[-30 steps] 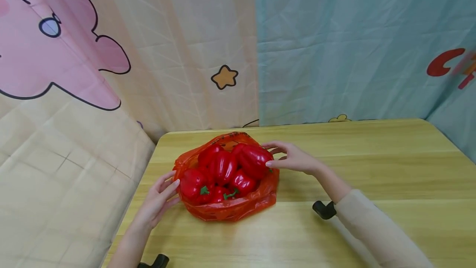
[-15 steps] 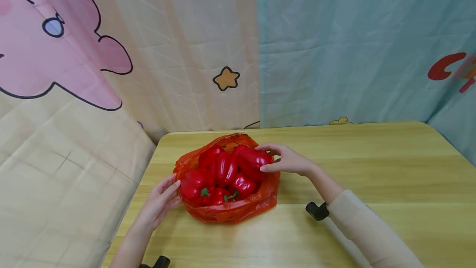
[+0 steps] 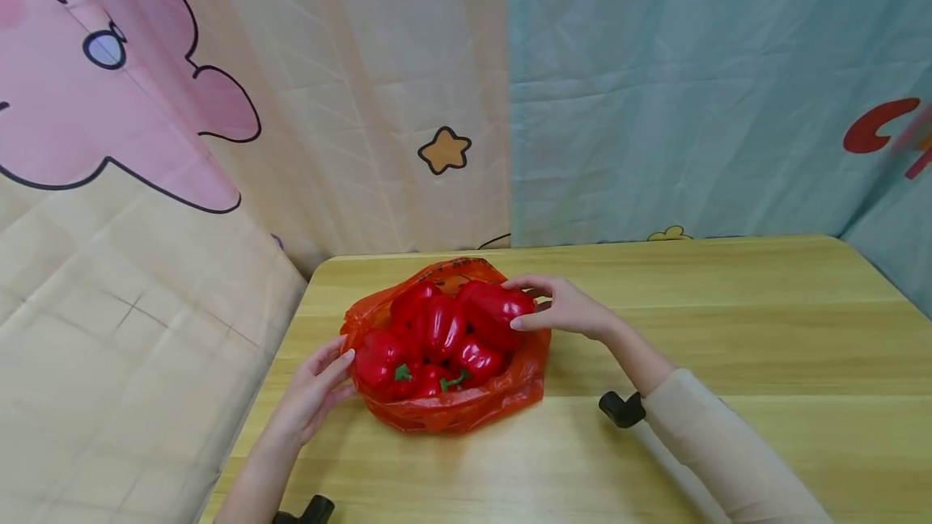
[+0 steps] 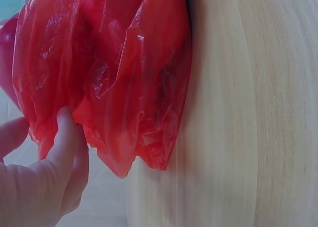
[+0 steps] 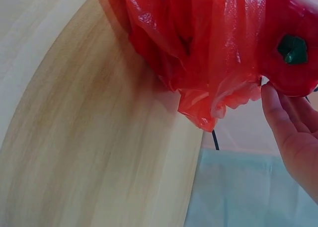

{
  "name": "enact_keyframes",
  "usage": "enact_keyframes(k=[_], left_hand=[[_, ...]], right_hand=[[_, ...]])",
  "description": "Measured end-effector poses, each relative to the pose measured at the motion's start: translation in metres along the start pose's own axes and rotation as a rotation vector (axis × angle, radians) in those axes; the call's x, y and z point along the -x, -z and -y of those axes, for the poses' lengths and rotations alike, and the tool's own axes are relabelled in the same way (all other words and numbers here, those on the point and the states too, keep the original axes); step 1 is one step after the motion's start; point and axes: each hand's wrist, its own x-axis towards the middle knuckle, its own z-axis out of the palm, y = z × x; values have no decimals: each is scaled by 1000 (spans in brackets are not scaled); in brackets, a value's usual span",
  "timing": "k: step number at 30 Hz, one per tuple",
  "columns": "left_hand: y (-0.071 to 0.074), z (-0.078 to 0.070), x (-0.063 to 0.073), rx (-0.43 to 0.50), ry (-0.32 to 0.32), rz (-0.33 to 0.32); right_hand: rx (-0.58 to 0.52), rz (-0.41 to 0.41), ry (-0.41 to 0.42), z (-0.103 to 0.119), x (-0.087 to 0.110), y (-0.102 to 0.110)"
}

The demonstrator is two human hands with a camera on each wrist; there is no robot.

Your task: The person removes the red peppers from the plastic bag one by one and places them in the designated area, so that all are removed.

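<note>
Right hand (image 3: 564,311) curled round a red bell pepper (image 3: 491,315) in the red plastic bag (image 3: 451,419) on the worktop (image 3: 728,314); left hand (image 3: 311,391) pinched the bag's left edge. Glossy skin could've slipped that grip, or a hard tug spilled neighbouring peppers (image 3: 442,328)!

c-shaped red mark (image 3: 864,134) on curtain (image 3: 619,103), unreadable dark print (image 3: 473,264) on red bag (image 3: 466,416)

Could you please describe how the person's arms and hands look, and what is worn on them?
Both the left hand and right hand are bare, without gloves. A plain beige sleeve covers part of the right forearm and ends before the hand; no sleeve shows on the left forearm. A short black angled piece appears beside the sleeve, and a second black piece beside the left forearm.
</note>
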Motion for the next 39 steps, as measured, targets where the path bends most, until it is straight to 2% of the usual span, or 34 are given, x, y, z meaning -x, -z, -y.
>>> enact_keyframes(k=[6, 12, 22, 31, 39], left_hand=[[0, 0, 0, -66, -52, -39], [0, 0, 1, -53, -104, -75], [0, 0, 1, -48, -102, -100], [-1, -1, 2, -48, -97, -104], [-2, 0, 1, -44, -107, -113]], right_hand=[[-36, -33, 21, 5, 1, 7], [-82, -84, 7, 6, 5, 17], [-75, -161, 10, 2, 13, 39], [-57, -217, -47, -3, 24, 54], [-62, -274, -58, -9, 32, 63]])
